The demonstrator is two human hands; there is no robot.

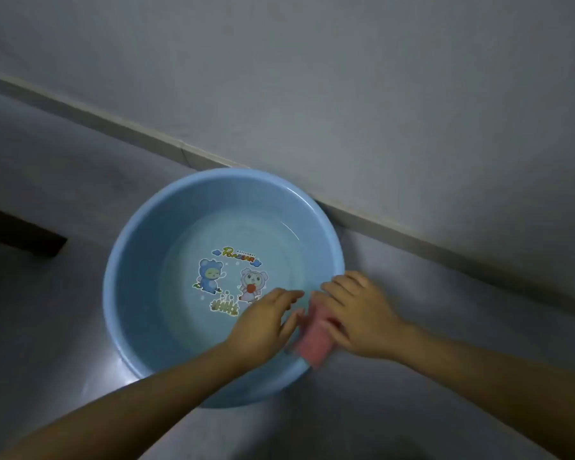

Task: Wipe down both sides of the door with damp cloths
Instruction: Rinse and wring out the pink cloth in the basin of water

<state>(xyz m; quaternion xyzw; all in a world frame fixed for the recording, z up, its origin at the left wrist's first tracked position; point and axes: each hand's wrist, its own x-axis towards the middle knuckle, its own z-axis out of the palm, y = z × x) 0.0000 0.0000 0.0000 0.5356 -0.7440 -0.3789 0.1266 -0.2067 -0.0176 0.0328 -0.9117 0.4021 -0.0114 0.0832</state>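
Nearest the camera, two bare forearms rise from the bottom corners of the frame and meet right of centre, over the near-right rim of a blue basin [120, 280]. Between the hands sits a pink cloth [311, 346], bunched into a short roll whose long axis runs from lower left to upper right. The right hand [359, 318] lies over its upper end with fingers curled down around it — a grip, as far as the motion blur allows. The left hand [266, 322] is beside the cloth's left edge with fingers mostly straight and loosely spread; whether it touches the cloth I cannot tell.

The cloth is thus directly between both hands, the right one in charge, so a wring or a dip would likely start from there. Shallow water [273, 240] covers the cartoon print on the basin floor, left and beyond the hands. Farther off, the basin's far rim stands close to a skirting strip [412, 234] below a grey wall — no door is in sight.
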